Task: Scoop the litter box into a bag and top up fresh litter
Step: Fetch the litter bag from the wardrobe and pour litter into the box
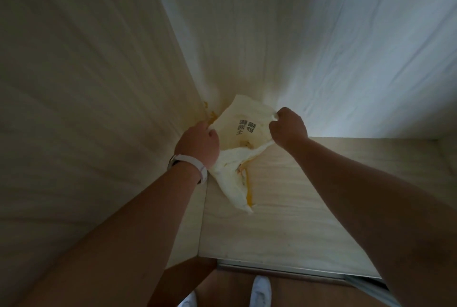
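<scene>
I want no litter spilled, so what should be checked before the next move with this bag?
1. Left hand grip on the cream plastic bag with black print: ok, fingers curled on its edge.
2. Right hand grip: ok, fist on the opposite edge.
3. Bag mouth open: cannot tell; crumpled between the hands.
4. Bag free of tears: cannot tell.
5. Litter box in view: not ok, none shows.

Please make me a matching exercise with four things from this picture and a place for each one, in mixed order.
1 bag
2 wristband
3 shoes
4 shelf

a on the left wrist
b at the view's bottom edge
c below the bag
d gripped by left hand and right hand

Pairs: 1-d, 2-a, 3-b, 4-c
</scene>
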`<action>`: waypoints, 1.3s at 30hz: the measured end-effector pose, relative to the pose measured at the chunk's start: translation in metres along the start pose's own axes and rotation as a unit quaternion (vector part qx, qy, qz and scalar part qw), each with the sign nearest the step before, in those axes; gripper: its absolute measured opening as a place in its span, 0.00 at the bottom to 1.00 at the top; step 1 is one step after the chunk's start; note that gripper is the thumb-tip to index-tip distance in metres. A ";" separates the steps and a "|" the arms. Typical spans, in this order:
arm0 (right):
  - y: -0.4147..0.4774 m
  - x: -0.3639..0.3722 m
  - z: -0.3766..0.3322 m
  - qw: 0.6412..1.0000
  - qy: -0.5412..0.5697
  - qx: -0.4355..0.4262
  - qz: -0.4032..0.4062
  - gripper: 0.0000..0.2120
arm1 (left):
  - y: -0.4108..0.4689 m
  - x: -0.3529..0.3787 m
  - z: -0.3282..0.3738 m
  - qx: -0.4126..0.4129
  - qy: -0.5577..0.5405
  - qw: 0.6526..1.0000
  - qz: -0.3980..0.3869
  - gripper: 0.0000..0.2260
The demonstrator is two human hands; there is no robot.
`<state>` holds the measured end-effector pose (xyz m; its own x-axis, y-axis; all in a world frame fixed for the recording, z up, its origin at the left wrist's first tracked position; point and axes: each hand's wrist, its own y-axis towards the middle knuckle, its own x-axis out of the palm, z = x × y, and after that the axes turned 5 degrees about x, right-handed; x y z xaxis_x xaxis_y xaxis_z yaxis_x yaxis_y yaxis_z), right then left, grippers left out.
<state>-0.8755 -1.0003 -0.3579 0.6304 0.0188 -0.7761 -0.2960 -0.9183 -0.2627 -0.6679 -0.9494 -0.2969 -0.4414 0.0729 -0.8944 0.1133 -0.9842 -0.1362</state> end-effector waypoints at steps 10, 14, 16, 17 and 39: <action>-0.077 -0.015 -0.018 0.979 0.183 -0.043 -0.073 0.07 | -0.045 -0.007 0.011 -0.058 -0.198 0.975 0.079 0.13; -0.114 -0.025 -0.019 0.971 0.205 -0.086 -0.082 0.07 | -0.075 -0.020 0.010 -0.023 -0.199 0.973 0.116 0.13; -0.132 -0.033 -0.018 0.968 0.222 -0.091 -0.071 0.07 | -0.087 -0.027 0.011 -0.003 -0.196 0.972 0.131 0.13; -0.141 -0.038 -0.018 0.967 0.230 -0.094 -0.063 0.07 | -0.094 -0.029 0.013 0.008 -0.197 0.971 0.136 0.13; -0.388 -0.065 0.033 0.947 0.278 0.004 0.161 0.09 | -0.270 -0.045 0.022 0.224 -0.368 0.899 -0.075 0.12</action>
<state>-0.8248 -0.6318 -0.2245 0.7864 -0.4746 -0.3953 -0.5410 -0.8381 -0.0703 -0.6980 -0.6908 -0.2107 -0.9100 0.2466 -0.3333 -0.2944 -0.9503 0.1008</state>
